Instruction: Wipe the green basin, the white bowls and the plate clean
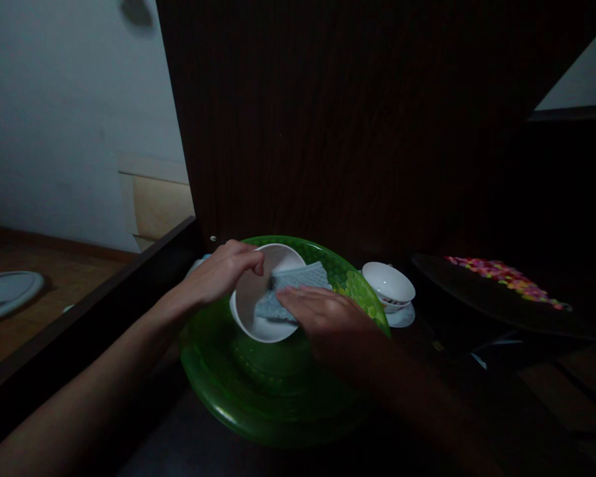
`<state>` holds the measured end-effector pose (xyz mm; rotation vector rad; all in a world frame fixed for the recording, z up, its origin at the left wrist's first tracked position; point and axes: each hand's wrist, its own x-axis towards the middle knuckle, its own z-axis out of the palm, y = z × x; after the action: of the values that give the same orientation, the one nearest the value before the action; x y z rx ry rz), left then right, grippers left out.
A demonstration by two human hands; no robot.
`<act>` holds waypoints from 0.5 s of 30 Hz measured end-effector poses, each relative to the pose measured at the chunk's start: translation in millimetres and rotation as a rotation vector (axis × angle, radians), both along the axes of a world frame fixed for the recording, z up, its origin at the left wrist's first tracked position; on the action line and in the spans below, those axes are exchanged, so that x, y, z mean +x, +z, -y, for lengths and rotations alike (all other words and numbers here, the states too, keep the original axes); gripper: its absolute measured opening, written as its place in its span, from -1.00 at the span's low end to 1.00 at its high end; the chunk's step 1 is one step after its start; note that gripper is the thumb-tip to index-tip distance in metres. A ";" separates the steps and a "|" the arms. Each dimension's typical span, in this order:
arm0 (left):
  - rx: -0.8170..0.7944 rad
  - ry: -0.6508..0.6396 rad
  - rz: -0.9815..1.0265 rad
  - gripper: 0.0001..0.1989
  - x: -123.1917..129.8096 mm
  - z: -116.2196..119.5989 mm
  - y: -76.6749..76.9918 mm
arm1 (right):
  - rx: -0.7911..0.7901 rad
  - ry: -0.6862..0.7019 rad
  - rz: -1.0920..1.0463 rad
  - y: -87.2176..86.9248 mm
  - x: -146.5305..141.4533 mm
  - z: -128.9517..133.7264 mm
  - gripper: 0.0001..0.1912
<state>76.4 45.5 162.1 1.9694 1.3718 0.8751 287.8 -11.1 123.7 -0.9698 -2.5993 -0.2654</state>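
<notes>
A white bowl [248, 298] is tilted over the large green basin [213, 391], its open side facing me. My left hand [223, 268] grips the bowl by its left rim, thumb bent over the edge. In my right hand [322, 315] is a light blue-grey cloth [302, 275], pressed against the inside of the bowl. The fingers lie over the cloth, and part of it sticks out past the rim on the right. Lower parts of the bowl's outside are hidden.
Right of the basin, another white bowl [390, 285] stands on a white dish [402, 317]. A dark surface with colourful beads or flowers [506, 278] lies farther right. Behind rises a dark wooden panel [328, 132]; a dark ledge [104, 298] runs along the left.
</notes>
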 end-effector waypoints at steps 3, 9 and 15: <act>0.025 -0.005 -0.026 -0.72 0.8 2.8 1.8 | 0.135 -0.069 -0.093 -0.7 -9.3 -0.3 -0.53; 0.070 0.031 -0.042 -0.74 1.0 1.1 3.1 | -0.003 -0.107 -0.006 -14.5 -30.7 9.5 -0.58; 0.102 0.047 -0.025 -0.77 8.1 6.1 0.6 | -0.234 -0.169 -0.174 -1.8 -44.1 23.3 -0.72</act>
<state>84.5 39.4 162.7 2.0382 1.4179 0.9625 243.7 -34.4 121.9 -1.2368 -2.4295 0.0823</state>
